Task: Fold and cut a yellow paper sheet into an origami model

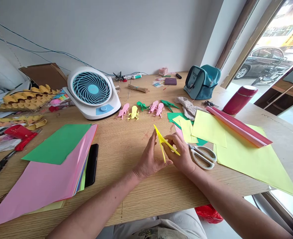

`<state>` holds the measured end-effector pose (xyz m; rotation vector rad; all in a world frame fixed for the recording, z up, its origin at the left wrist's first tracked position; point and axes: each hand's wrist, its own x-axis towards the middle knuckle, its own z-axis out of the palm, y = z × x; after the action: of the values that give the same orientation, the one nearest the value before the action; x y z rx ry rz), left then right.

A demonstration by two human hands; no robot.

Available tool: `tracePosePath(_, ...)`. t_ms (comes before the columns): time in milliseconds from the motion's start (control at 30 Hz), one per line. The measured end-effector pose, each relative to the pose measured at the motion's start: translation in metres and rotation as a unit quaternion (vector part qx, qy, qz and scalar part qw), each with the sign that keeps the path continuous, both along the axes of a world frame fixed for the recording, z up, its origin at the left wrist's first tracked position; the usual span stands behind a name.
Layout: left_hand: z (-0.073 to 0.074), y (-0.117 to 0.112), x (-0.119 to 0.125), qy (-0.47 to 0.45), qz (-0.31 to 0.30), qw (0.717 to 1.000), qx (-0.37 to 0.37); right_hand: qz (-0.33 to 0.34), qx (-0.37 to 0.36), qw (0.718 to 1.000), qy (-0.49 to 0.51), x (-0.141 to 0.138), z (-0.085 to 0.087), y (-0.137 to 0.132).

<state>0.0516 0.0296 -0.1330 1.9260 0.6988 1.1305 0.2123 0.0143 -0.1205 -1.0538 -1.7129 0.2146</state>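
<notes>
A folded piece of yellow paper is held up over the table in the middle of the head view, its layers spread into an upside-down V. My left hand grips its left side, fingers along the outside and thumb low by the bottom edge. My right hand is closed on the right flap, with some fingertips hidden behind or inside the fold. Just right of my right hand lie white-handled scissors. Beyond the hands stand folded paper frogs: a yellow frog, a pink frog, a green frog and others.
At left are a pink paper stack, green sheet, black phone and white fan. To the right lie yellow sheets, a rolled red sheet, red flask, grey cloth and teal bag.
</notes>
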Motion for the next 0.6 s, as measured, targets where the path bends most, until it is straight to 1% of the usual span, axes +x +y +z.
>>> tracePosePath(67,0.004,-0.002,0.001,0.003,0.004,1.000,0.000,0.031,-0.003,0.999,-0.013,0.000,-0.002,-0.001)
tracePosePath(133,0.008,-0.003,0.000,-0.003,0.009,1.000,-0.015,0.042,0.002,0.999,-0.017,0.000,-0.002,-0.002)
tracePosePath(233,0.010,-0.004,-0.001,-0.039,0.014,0.997,-0.071,0.026,0.015,1.000,-0.002,0.000,0.000,-0.002)
tracePosePath(300,0.010,-0.003,-0.003,-0.059,0.025,0.993,-0.095,0.010,0.019,1.000,0.021,0.000,0.002,-0.002)
tracePosePath(367,0.010,-0.002,-0.004,-0.066,0.041,0.993,-0.092,0.005,0.014,0.999,0.047,0.001,0.004,0.000)
tracePosePath(433,0.011,-0.001,-0.005,-0.062,0.049,0.994,-0.081,0.007,-0.010,0.998,0.065,0.002,0.005,0.000)
tracePosePath(533,0.014,-0.002,-0.006,-0.054,0.041,0.995,-0.077,0.015,-0.056,0.996,0.075,0.003,0.005,0.001)
tracePosePath(600,0.016,-0.003,-0.007,-0.049,0.034,0.995,-0.076,0.030,-0.061,0.995,0.072,0.004,0.006,0.000)
